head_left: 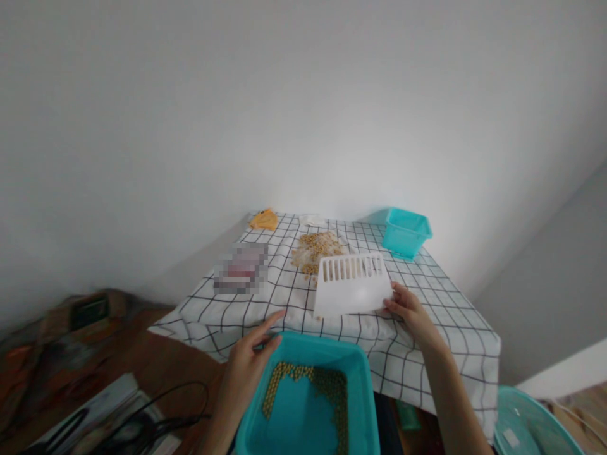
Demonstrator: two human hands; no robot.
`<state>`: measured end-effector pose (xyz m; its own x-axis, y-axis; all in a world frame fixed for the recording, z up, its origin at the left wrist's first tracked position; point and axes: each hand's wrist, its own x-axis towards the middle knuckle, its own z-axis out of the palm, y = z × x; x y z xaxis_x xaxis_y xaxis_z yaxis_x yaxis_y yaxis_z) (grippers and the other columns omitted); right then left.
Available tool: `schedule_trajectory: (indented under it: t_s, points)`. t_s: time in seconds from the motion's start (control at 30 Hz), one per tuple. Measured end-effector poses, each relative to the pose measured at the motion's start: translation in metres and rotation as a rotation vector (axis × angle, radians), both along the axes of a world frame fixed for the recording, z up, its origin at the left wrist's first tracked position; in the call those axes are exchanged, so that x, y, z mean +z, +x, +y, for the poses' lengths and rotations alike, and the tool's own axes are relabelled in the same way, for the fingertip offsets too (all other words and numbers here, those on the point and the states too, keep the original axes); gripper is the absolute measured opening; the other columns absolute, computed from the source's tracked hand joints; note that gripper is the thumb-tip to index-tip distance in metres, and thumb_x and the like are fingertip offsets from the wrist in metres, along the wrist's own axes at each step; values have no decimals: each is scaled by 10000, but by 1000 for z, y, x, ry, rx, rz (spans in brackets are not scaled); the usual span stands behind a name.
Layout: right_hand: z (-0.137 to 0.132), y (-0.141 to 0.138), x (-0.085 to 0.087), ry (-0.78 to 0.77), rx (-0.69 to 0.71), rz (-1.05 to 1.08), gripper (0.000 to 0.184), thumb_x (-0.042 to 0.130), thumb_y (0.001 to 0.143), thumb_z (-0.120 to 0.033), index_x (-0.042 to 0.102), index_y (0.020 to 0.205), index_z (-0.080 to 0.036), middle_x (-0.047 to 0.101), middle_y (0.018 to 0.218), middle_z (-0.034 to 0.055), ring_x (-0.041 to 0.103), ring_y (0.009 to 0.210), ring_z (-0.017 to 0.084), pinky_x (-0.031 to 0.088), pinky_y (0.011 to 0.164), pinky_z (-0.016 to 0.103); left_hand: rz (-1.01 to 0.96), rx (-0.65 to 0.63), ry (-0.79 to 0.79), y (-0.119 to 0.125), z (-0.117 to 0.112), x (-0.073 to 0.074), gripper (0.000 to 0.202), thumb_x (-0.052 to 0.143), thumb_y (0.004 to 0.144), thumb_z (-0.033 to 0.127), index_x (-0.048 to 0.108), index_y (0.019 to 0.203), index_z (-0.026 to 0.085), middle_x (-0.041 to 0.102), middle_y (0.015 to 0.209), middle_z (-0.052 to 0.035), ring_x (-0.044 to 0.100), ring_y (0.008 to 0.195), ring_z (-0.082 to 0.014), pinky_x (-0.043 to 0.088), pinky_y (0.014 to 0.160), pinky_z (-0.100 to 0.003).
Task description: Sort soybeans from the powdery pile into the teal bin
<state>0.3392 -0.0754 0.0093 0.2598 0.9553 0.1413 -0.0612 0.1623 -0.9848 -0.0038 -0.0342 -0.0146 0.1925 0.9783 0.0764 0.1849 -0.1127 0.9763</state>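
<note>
My right hand [410,309] pinches the right edge of a white plastic board [353,294] with a row of slots along its far side. The board is above the near part of the table, partly in front of a spread of golden bead-like pieces [308,246] on the cloth. My left hand [249,360] is at the left rim of a teal plastic tub [360,379], its index finger stretched out and its thumb near the rim. In the tub, small golden balls [327,379] lie along the left, far and right sides of the floor.
A checkered cloth [441,297] covers the table. At its back right stands a smaller turquoise basket [406,234]; an orange bag [264,219] lies back left, near a blurred-out item [241,268]. Boxes and cables [142,417] are at lower left, a round teal container [531,423] at lower right.
</note>
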Motion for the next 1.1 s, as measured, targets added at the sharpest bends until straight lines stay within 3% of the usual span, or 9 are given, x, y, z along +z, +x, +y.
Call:
schedule_trajectory:
  t_s: [0.1, 0.2, 0.4, 0.53, 0.77, 0.93, 1.1]
  points:
    - [-3, 0, 2, -14, 61, -8, 385, 811, 698, -356, 691, 1045, -239, 706, 896, 35, 649, 767, 173, 540, 664, 287, 17, 3, 13, -1, 1, -2, 575, 651, 794, 428, 650, 1303, 158, 780, 1097, -110, 726, 916, -279, 582, 805, -362]
    - [-2, 0, 3, 11, -25, 23, 397, 825, 681, -356, 694, 1035, -234, 710, 867, 31, 628, 712, 155, 514, 607, 255, 33, 18, 41, -2, 1, -1, 547, 664, 781, 416, 675, 1274, 179, 762, 1160, -101, 720, 951, -279, 580, 820, -357]
    - [3, -2, 4, 45, -128, 10, 411, 841, 656, -404, 695, 1003, -236, 733, 1014, 72, 663, 835, 210, 539, 655, 294, 10, 25, 24, 0, -1, 6, 546, 675, 758, 419, 692, 1251, 184, 804, 964, -82, 731, 817, -257, 591, 713, -330]
    - [5, -1, 4, 48, -125, -7, 432, 837, 661, -428, 681, 1018, -243, 735, 1046, 77, 675, 882, 225, 544, 673, 303, 6, 48, 43, 1, -2, 9, 512, 684, 737, 408, 722, 1204, 201, 806, 913, -63, 731, 836, -264, 592, 698, -321]
    - [3, -3, 5, 24, -57, 17, 412, 853, 643, -396, 669, 982, -249, 739, 932, 48, 671, 807, 199, 526, 644, 282, 31, 39, 22, 1, -1, 7, 557, 669, 755, 421, 694, 1251, 171, 801, 880, -80, 728, 839, -280, 583, 692, -325]
    - [3, 0, 2, 35, -53, 29, 393, 850, 655, -372, 669, 976, -238, 735, 933, 47, 661, 798, 191, 523, 644, 277, 25, 19, 19, -1, -1, 4, 566, 664, 770, 421, 675, 1274, 164, 802, 927, -82, 726, 879, -273, 581, 727, -323]
    - [3, 0, 3, 50, -38, -7, 402, 829, 687, -380, 668, 1023, -232, 734, 1002, 69, 668, 871, 213, 538, 676, 294, 6, 13, 29, -1, 0, 3, 541, 661, 774, 420, 688, 1253, 170, 781, 1094, -112, 725, 917, -280, 588, 770, -349]
